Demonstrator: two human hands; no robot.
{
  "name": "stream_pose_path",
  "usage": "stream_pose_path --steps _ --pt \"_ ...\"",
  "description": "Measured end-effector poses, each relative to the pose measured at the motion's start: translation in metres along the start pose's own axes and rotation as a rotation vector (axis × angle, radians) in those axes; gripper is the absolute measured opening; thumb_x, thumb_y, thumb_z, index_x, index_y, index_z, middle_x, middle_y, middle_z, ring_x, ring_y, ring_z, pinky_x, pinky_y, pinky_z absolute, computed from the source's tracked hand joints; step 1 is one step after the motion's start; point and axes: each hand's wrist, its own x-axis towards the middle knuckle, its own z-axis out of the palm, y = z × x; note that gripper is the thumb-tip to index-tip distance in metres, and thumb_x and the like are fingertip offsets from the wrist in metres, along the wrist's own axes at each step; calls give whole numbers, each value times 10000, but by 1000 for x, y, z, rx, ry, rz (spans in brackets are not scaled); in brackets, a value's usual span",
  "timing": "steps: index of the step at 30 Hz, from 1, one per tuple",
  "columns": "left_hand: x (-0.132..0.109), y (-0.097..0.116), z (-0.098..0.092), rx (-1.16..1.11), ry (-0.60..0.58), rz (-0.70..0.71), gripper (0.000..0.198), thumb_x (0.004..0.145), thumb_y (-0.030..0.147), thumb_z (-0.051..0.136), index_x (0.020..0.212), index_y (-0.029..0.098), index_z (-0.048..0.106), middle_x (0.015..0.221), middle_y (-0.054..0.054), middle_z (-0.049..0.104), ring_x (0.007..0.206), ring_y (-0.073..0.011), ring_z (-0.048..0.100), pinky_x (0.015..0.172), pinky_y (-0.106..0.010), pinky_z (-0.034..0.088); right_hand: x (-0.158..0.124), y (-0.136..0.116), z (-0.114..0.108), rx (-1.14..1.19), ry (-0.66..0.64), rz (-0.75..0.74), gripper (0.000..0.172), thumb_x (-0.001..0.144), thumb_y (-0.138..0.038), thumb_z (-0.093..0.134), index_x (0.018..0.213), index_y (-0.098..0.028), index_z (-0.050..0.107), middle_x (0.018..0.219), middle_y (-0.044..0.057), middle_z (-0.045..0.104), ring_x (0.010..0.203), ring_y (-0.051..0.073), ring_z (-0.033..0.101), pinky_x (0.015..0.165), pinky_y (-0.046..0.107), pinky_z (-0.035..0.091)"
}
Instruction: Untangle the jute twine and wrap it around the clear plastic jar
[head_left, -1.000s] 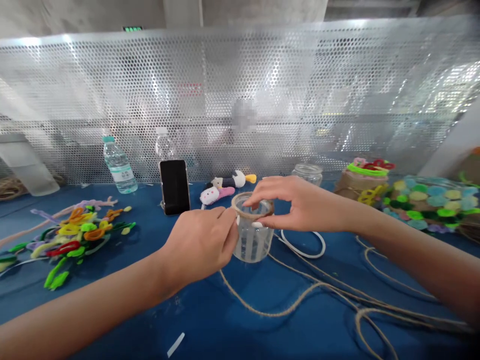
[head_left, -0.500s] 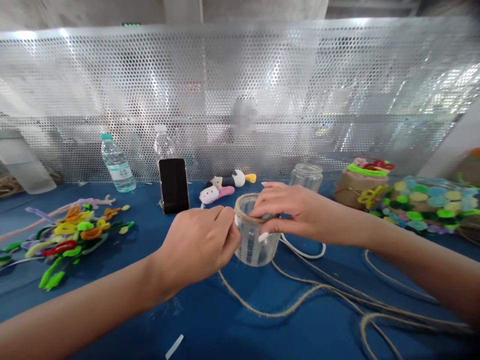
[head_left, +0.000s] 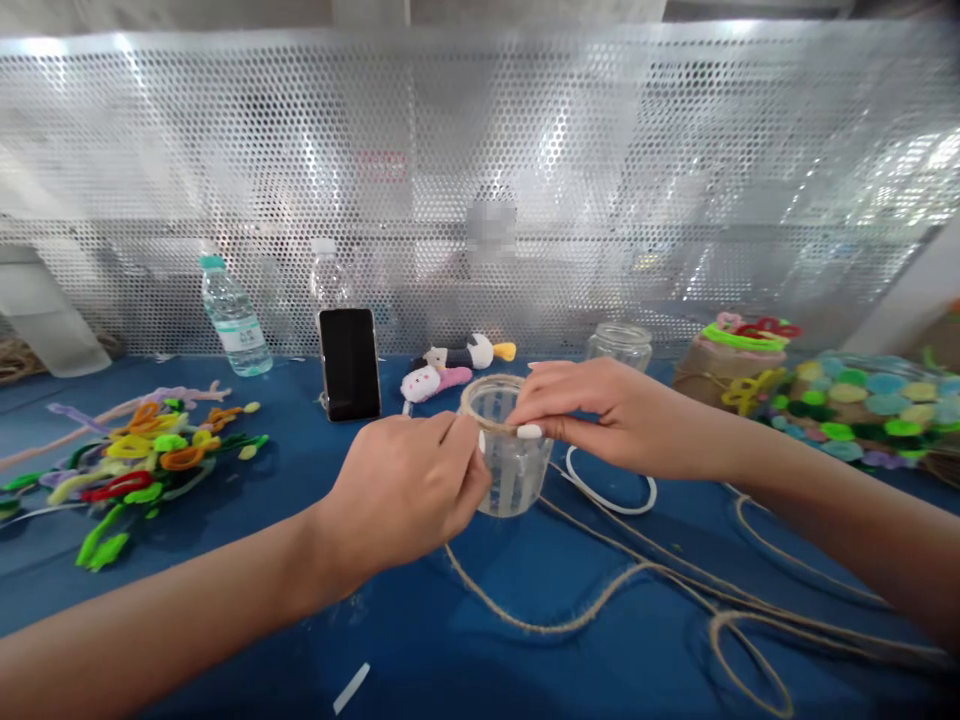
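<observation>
A clear glass jar (head_left: pixel 516 480) with vertical pale strips on its wall stands in the middle of the blue table. Jute twine (head_left: pixel 547 628) wraps around its rim and trails off over the table to the right. My left hand (head_left: pixel 409 475) is closed in a fist at the jar's left side, gripping the twine, whose loose end comes out below it. With thumb and fingers, my right hand (head_left: pixel 611 415) pinches the twine-wrapped rim, thumb outside on the front, fingertips at the opening. The left fingertips are mostly hidden.
Pipe-cleaner pieces (head_left: pixel 142 465) lie at the left. Behind stand a phone (head_left: pixel 350 365), a water bottle (head_left: pixel 238 325), crocheted figures (head_left: pixel 435 382) and another glass jar (head_left: pixel 619 345). Decorated jars (head_left: pixel 731 370) are at the right. A white cord (head_left: pixel 622 508) curls behind the right hand; a paper strip (head_left: pixel 351 690) lies in front.
My right thumb has moved up from the jar's wall to the twine on the rim. The jar is tipped slightly, and my left hand stays beside it.
</observation>
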Motion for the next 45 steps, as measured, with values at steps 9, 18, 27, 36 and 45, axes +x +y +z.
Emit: stream_pose_path --steps 9,18,27,36,45 --pt "2 -7 5 -6 -52 -34 246 846 179 375 627 167 485 509 11 487 418 -140 469 405 -276 209 7 -10 23 -39 180 104 193 863 -245 503 736 -137 600 658 1 558 637 96 477 611 234 357" --pt "3 -7 3 -128 -136 -104 238 860 204 348 685 158 502 553 5 537 472 -133 518 425 -242 276 4 8 4 35 -43 56 210 906 -232 425 917 -167 624 901 33 627 845 130 552 777 280 414" --pt "5 -10 -3 -148 -127 -233 202 845 211 417 1006 143 519 926 -83 580 765 -186 571 618 -302 463 4 12 -4 46 -68 -31 225 904 -158 418 959 -156 637 1012 30 644 1023 119 540 919 272 395" --pt "28 -21 -14 -335 -276 -86 162 814 155 452 800 199 607 894 -26 603 1103 -209 498 1040 -573 180 -13 -9 2 -146 369 135 135 823 -240 565 941 -175 577 961 54 599 939 169 543 847 337 425" --pt "52 25 -35 -340 -297 -419 278 701 140 448 445 173 346 457 18 474 487 -118 479 458 -227 341 -63 -75 49 549 202 511 474 785 -391 586 1160 -162 407 992 81 551 877 177 571 797 372 479"
